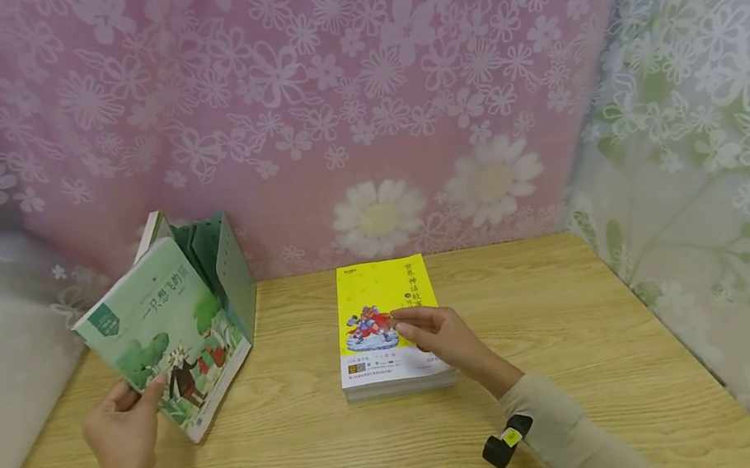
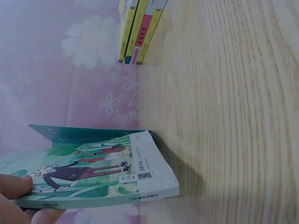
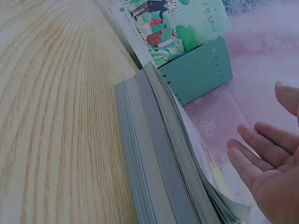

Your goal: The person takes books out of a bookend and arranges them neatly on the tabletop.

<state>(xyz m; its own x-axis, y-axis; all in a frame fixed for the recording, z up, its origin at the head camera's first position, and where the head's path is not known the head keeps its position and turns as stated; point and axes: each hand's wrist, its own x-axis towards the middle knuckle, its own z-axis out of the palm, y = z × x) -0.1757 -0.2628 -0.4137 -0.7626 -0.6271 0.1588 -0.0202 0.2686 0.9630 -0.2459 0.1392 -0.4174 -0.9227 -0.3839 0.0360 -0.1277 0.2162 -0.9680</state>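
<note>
My left hand (image 1: 123,437) grips a green picture book (image 1: 175,336) by its lower left edge, thumb on the cover and fingers behind. The book is tilted in front of a green book holder (image 1: 236,271). In the left wrist view the thumb (image 2: 18,185) presses on the cover. My right hand (image 1: 449,338) hovers over the right side of a stack of books topped by a yellow book (image 1: 374,293). Its fingers are loosely extended, and the right wrist view shows nothing in the palm (image 3: 275,182).
Another book (image 1: 151,233) stands in the holder, mostly hidden behind the green one. Both rest on a wooden table (image 1: 530,299). A pink flowered curtain (image 1: 294,114) hangs along the back edge, and pale flowered cloth (image 1: 739,203) borders the right side.
</note>
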